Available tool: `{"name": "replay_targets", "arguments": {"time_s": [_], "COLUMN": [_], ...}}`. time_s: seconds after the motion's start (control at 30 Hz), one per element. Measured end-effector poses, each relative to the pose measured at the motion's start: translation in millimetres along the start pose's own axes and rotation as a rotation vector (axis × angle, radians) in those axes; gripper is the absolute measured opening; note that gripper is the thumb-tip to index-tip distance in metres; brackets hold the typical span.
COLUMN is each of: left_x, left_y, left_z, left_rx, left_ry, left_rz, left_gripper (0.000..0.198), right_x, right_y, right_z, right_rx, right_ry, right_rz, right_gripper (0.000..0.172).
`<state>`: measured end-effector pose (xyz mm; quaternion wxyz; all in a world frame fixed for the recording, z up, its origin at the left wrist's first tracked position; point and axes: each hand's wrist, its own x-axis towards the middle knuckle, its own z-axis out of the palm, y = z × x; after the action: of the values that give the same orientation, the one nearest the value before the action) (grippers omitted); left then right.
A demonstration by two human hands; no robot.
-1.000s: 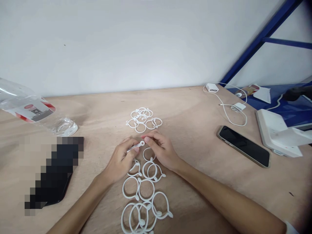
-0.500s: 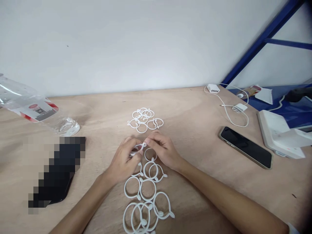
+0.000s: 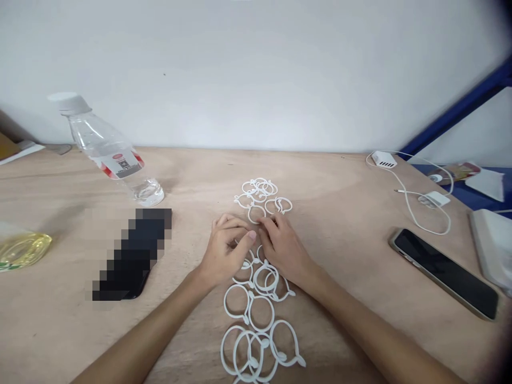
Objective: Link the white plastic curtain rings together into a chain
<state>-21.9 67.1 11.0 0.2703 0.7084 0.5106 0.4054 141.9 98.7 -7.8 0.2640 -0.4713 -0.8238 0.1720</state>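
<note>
Logged by count: L hand 1; R hand 1; white plastic rings in 2 heaps, approx. 8 + 9, exact qty obscured by overlap; plastic bottle 1; phone 1; USB hub 1; plug 1; cable 1.

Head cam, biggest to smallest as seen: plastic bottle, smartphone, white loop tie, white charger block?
1. Plastic bottle and smartphone: look alike, can't rank them.
2. White loop tie.
3. White charger block, though it sits farther from the camera.
</note>
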Motion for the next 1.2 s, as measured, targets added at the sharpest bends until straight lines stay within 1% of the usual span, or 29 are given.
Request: {"name": "replay_targets", "arguments": {"time_s": [0.07, 0.13, 0.2, 0.27, 0.3, 0.37, 0.47, 0.53, 0.6, 0.7, 0.77, 0.8, 0.83, 0.93, 1.0, 1.07, 1.13, 1.2], "left_x": [1.3, 2.6, 3.5, 3.6, 3.3, 2.1, 0.2, -0.5, -0.3, 0.5, 0.8, 0.7, 0.6, 0.2, 0.3, 0.9, 1.6, 2.3], "left_y": [-1.4, -3.1, -4.2, -4.0, -3.5, -1.8, -0.1, -0.4, -1.3, -2.9, -3.9, -4.4, -4.9, -5.9, -5.8, -5.0, -3.9, -3.2], "left_z": [1.3, 2.6, 3.6, 4.4, 4.7, 5.1, 4.8, 4.0, 3.0, 2.1, 1.9, 2.0, 2.0, 1.7, 1.4, 1.2, 1.4, 2.0], "left_rx": [0.011, 0.032, 0.057, 0.072, 0.079, 0.104, 0.137, 0.099, 0.004, -0.102, -0.109, -0.103, -0.095, -0.075, -0.061, -0.036, 0.005, 0.049], "left_ry": [0.045, 0.105, 0.162, 0.178, 0.170, 0.114, -0.044, -0.136, -0.170, -0.169, -0.149, -0.135, -0.121, -0.103, -0.111, -0.129, -0.152, -0.173], "left_rz": [-0.044, -0.108, -0.209, -0.293, -0.304, -0.253, -0.117, -0.076, -0.079, -0.116, -0.136, -0.140, -0.143, -0.142, -0.132, -0.107, -0.072, -0.040], "left_gripper": [0.029, 0.024, 0.023, 0.026, 0.029, 0.034, 0.042, 0.044, 0.042, 0.038, 0.037, 0.037, 0.038, 0.041, 0.042, 0.043, 0.041, 0.037], "right_x": [-0.3, -1.4, -4.1, -7.8, -9.8, -13.0, -15.0, -14.9, -14.7, -15.1, -15.5, -15.4, -15.0, -11.5, -8.0, -5.1, -3.8, -3.5], "right_y": [-2.8, -3.7, -3.4, -3.4, -3.7, -5.1, -7.2, -7.7, -7.9, -8.4, -8.4, -8.0, -7.2, -2.8, 0.1, 1.6, 1.4, 0.4], "right_z": [0.1, -0.4, -1.4, -2.5, -3.0, -3.8, -4.5, -4.8, -5.4, -7.7, -9.8, -10.7, -11.4, -11.7, -11.2, -11.3, -12.4, -13.7], "right_rx": [0.001, 0.022, 0.053, 0.075, 0.078, 0.074, 0.078, 0.092, 0.115, 0.189, 0.280, 0.337, 0.398, 0.608, 0.738, 0.810, 0.813, 0.775], "right_ry": [-0.009, -0.005, 0.044, 0.109, 0.132, 0.143, 0.113, 0.084, 0.065, 0.061, 0.079, 0.106, 0.140, 0.227, 0.236, 0.209, 0.141, 0.060], "right_rz": [0.026, 0.017, -0.014, -0.075, -0.117, -0.220, -0.329, -0.364, -0.379, -0.382, -0.358, -0.313, -0.239, 0.074, 0.217, 0.251, 0.206, 0.130], "right_gripper": [0.015, 0.014, 0.013, 0.013, 0.014, 0.016, 0.019, 0.020, 0.021, 0.020, 0.016, 0.015, 0.014, 0.019, 0.024, 0.027, 0.029, 0.028]}}
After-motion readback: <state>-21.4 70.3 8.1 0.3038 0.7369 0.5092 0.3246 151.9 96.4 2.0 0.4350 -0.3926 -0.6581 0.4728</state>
